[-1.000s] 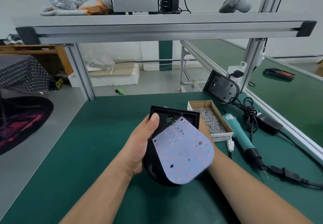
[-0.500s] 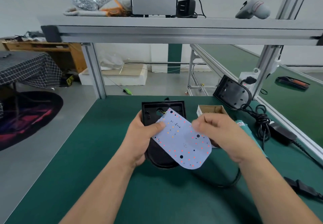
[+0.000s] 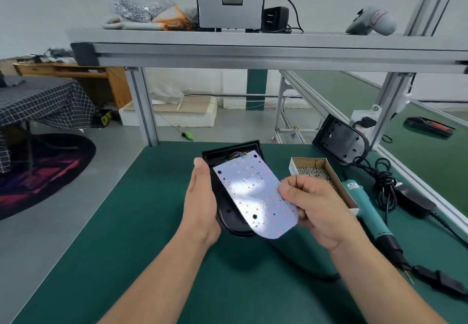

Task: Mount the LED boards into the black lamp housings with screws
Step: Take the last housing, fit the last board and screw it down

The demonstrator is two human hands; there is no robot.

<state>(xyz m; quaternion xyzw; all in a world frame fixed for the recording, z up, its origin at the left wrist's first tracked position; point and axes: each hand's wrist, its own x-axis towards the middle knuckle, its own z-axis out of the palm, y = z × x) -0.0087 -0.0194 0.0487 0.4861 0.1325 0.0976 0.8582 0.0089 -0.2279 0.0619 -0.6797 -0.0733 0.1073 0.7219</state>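
Surface: a dark green bench mat under an aluminium frame, with a shelf rail running across above the hands.
Shelf: a clear bag of screws, a grey metal box, a black plug adapter and a grey handheld tool sit up there, well beyond the grip.
Room: grey floor off to the left of the hands, with a checked-cloth table and a dark round rug.
Left hand: the left hand cups the black lamp housing from its left side. The thumb lies straight up along the edge and the fingers are wrapped underneath, out of sight.
Right hand: the right hand has its fingers curled in and pinches the right edge of the LED board.
LED board: it lies tilted across the open housing between the two hands, its rounded end overhanging toward the person. Coloured wires show at its far end.
Right of the grip: a cardboard box of screws sits just behind the right hand. A teal electric screwdriver lies beside it.
Farther right: a second black housing leans against the frame post.
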